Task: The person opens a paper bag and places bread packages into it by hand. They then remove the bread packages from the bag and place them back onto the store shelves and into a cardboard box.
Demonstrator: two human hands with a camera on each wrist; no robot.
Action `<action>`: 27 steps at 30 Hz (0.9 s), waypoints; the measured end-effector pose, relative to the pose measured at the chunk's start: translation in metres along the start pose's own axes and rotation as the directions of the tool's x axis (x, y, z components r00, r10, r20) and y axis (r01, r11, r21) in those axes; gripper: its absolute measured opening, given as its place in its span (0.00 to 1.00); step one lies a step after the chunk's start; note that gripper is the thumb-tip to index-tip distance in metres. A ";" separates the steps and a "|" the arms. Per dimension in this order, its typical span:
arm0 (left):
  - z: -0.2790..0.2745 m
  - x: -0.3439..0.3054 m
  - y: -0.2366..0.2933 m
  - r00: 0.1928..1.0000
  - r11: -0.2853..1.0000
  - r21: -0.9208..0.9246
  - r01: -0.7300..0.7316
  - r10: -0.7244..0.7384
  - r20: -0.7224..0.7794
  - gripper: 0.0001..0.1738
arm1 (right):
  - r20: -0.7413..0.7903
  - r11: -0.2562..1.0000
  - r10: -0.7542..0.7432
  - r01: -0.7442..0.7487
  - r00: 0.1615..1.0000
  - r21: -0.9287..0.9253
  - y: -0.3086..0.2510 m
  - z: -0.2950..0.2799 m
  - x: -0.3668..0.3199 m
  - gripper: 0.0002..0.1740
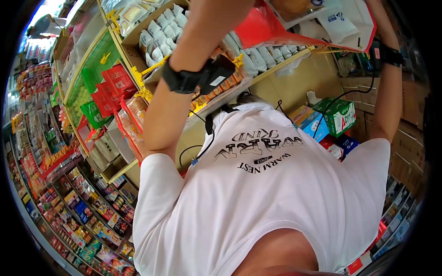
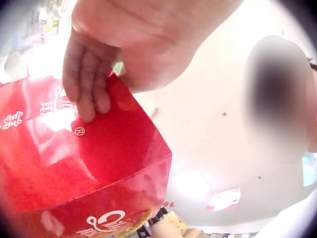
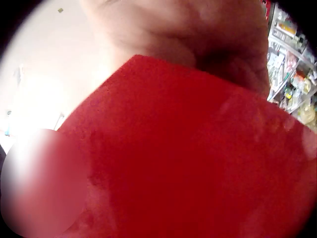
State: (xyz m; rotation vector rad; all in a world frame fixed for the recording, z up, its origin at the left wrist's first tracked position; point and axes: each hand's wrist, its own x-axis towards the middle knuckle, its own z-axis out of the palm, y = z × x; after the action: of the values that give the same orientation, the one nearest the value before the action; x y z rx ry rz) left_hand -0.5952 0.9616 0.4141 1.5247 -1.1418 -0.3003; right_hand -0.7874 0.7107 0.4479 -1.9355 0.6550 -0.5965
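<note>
A large glossy red box (image 1: 267, 27) with white and gold lettering is held up above the store shelves between my two raised arms. In the left wrist view my left hand (image 2: 94, 74) grips one corner of the red box (image 2: 99, 158), with its fingers (image 2: 84, 89) laid over the printed face and the palm on the other side. The right wrist view shows my right hand (image 3: 198, 34) pressed against the top edge of the red box (image 3: 188, 158); its fingers are hidden behind the box. Both hands lie beyond the top edge of the head view.
Shelves hold white packets (image 1: 161, 27) and red packs (image 1: 110, 87) on the left. A green carton (image 1: 340, 115) and a blue one (image 1: 315, 124) sit lower right, beside brown cartons (image 1: 410, 115). Snack racks (image 1: 83, 207) fill the lower left aisle.
</note>
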 end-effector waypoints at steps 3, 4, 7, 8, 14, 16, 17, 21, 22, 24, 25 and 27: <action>0.040 -0.014 -0.034 0.998 0.995 0.088 0.042 -0.037 -0.057 0.26 | 0.066 1.000 -0.024 0.024 0.997 0.003 0.045 -0.010 0.000 0.27; 0.049 -0.022 -0.048 0.997 0.994 0.099 0.050 -0.043 -0.071 0.26 | 0.052 1.000 -0.006 0.004 0.999 0.027 0.054 -0.006 -0.004 0.27; 0.068 -0.046 -0.076 0.982 0.963 0.192 0.186 -0.185 -0.026 0.27 | 0.185 0.995 0.104 -0.102 0.977 -0.020 0.163 -0.036 0.017 0.25; 0.070 -0.053 -0.083 0.978 0.954 0.219 0.207 -0.199 -0.057 0.27 | 0.179 0.994 0.093 -0.081 0.979 -0.077 0.174 -0.023 0.016 0.24; 0.061 -0.083 -0.097 0.905 0.904 0.066 0.423 -0.425 0.014 0.28 | 0.071 0.985 0.003 0.010 0.997 -0.175 0.158 0.006 0.008 0.20; 0.052 -0.087 -0.098 0.908 0.907 0.080 0.415 -0.418 0.033 0.28 | -0.019 0.975 -0.016 0.011 1.000 -0.220 0.110 0.027 -0.012 0.18; 0.045 -0.088 -0.098 0.912 0.912 0.096 0.400 -0.406 0.060 0.28 | -0.064 0.957 -0.095 0.074 0.993 -0.279 0.093 0.034 -0.022 0.18; -0.007 -0.089 -0.095 0.936 0.950 0.189 0.250 -0.287 0.205 0.26 | -0.042 0.977 -0.080 0.070 0.996 -0.203 0.000 0.065 -0.075 0.18; -0.032 -0.088 -0.097 0.935 0.950 0.190 0.248 -0.286 0.208 0.26 | 0.002 0.987 -0.050 0.050 0.999 -0.151 -0.018 0.070 -0.088 0.18; -0.087 -0.082 -0.115 0.883 0.890 0.403 0.214 -0.353 0.310 0.24 | 0.041 0.995 -0.013 0.017 0.999 -0.103 -0.033 0.089 -0.094 0.18; -0.116 -0.079 -0.130 0.897 0.900 0.400 0.174 -0.312 0.313 0.23 | 0.129 1.000 -0.022 0.019 0.991 0.022 -0.034 0.101 -0.095 0.18; -0.176 -0.078 -0.162 0.874 0.883 0.401 0.245 -0.381 0.303 0.21 | 0.237 0.989 0.074 -0.102 0.969 0.110 -0.040 0.139 -0.094 0.16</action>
State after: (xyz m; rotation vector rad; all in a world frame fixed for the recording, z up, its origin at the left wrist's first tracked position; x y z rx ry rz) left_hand -0.4285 1.1107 0.2993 2.0438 -1.2842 -0.6656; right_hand -0.7578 0.8776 0.4153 -1.8175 0.5402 -0.3395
